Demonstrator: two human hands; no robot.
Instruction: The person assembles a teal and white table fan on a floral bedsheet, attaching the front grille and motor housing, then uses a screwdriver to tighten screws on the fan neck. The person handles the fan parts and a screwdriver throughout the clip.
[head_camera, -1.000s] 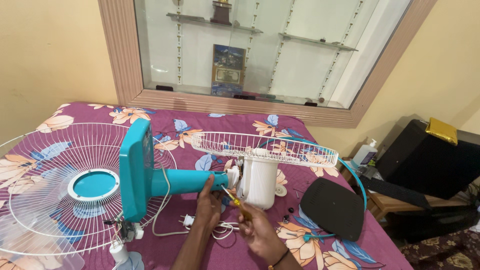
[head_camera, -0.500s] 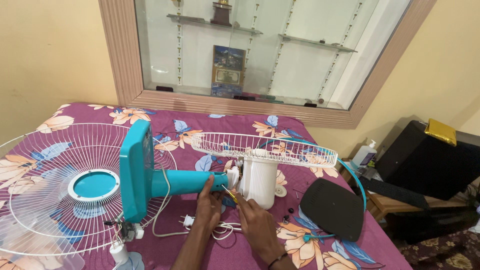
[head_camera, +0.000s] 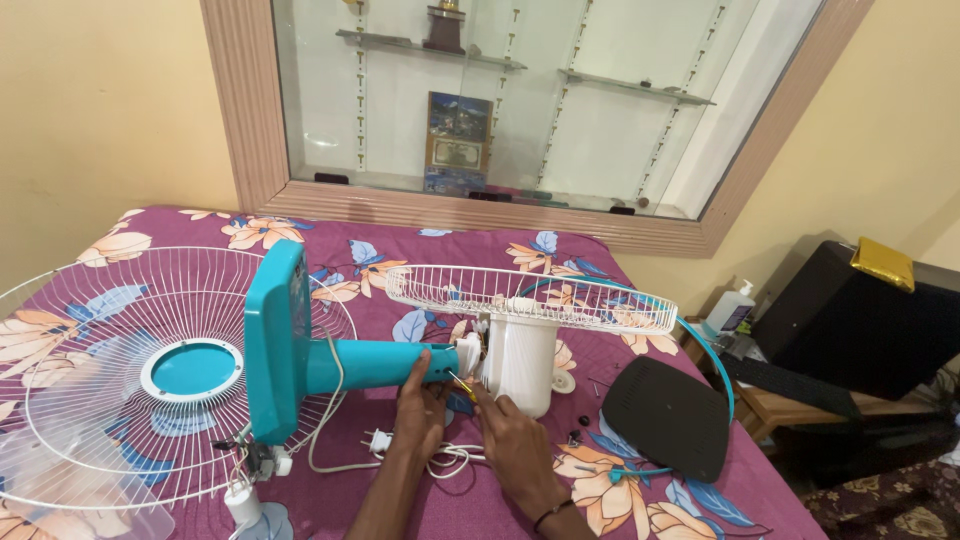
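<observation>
**Desk:** Hands first, left to right?

**Photographer:** Left hand (head_camera: 420, 405) grips the teal neck (head_camera: 375, 365) of a dismantled pedestal fan, fingers wrapped over the tube near its joint. Right hand (head_camera: 510, 440) is clenched around a yellow-handled screwdriver (head_camera: 462, 385), its tip apparently at the joint with the white motor housing (head_camera: 522, 365); the contact point is too small to confirm.

**Desk:** And the surroundings?

**Photographer:** Far left, a white front grille (head_camera: 120, 370) lies flat on the floral bedspread (head_camera: 480, 255). The teal base (head_camera: 275, 350) stands on edge beside it. A white power cord (head_camera: 440, 460) trails under the wrists. The rear grille (head_camera: 530, 297) sits atop the motor housing. A dark cover (head_camera: 665, 418) lies at right, with a black case (head_camera: 850, 330) beyond the bed.
</observation>
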